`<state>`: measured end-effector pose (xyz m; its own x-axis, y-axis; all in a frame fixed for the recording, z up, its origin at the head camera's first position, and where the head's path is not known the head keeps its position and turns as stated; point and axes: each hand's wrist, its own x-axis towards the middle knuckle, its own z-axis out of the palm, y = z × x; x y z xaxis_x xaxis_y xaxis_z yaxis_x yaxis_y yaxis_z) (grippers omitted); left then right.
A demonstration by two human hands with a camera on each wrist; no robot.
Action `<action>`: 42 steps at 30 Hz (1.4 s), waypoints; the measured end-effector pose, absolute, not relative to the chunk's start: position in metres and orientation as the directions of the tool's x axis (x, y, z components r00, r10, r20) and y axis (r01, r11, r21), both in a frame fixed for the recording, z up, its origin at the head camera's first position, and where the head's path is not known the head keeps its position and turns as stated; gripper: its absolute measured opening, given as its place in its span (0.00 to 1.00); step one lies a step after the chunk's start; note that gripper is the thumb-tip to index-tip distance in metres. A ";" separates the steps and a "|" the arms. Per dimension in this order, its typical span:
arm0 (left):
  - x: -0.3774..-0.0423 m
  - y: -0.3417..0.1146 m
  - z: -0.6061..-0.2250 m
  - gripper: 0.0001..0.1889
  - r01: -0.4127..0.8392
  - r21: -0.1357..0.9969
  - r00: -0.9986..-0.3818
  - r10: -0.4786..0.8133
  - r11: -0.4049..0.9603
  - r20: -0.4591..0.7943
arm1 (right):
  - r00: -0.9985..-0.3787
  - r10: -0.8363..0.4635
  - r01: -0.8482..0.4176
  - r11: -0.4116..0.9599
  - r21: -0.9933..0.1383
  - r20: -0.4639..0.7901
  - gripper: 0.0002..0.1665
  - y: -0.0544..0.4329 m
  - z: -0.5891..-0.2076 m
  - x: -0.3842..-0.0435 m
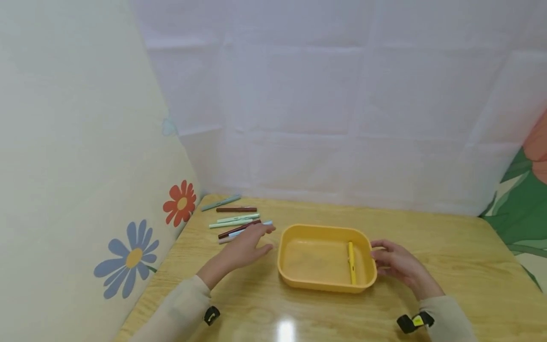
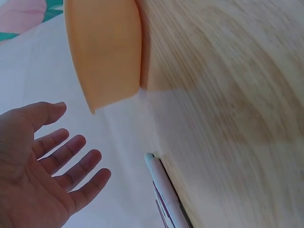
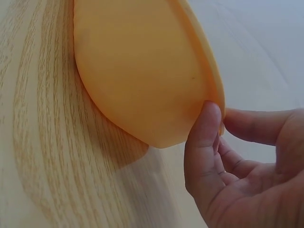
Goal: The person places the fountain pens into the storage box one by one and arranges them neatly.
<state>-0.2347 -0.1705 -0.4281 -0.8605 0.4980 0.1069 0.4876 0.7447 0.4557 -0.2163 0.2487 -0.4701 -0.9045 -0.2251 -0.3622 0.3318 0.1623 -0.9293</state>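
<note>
A shallow yellow plastic box (image 1: 316, 286) with rounded corners sits on the table, and a yellow pen (image 1: 352, 263) lies inside near its right wall. At the box's right end, my right hand (image 1: 399, 263) holds the rim; the right wrist view shows a fingertip (image 3: 206, 123) against the outer wall. My left hand (image 1: 245, 249) hovers left of the box with fingers spread, holding nothing. Beyond it lie several pens, among them a dark red pen (image 1: 236, 209), a teal pen (image 1: 221, 203) and a pale green pen (image 1: 231, 223). My left hand partly hides the nearest pens.
The wood-grain table (image 1: 448, 266) extends on both sides of the box. A white cloth (image 1: 299, 118) hangs behind it. A flower-printed panel (image 1: 85, 166) stands along the left edge, and a leaf-printed one (image 1: 521, 209) is at the right.
</note>
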 end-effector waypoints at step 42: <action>-0.262 -0.194 -0.474 0.16 0.278 0.061 -0.960 0.274 0.959 0.058 | -0.915 -0.237 0.306 0.117 -0.945 -0.326 0.31 0.249 -0.472 -0.216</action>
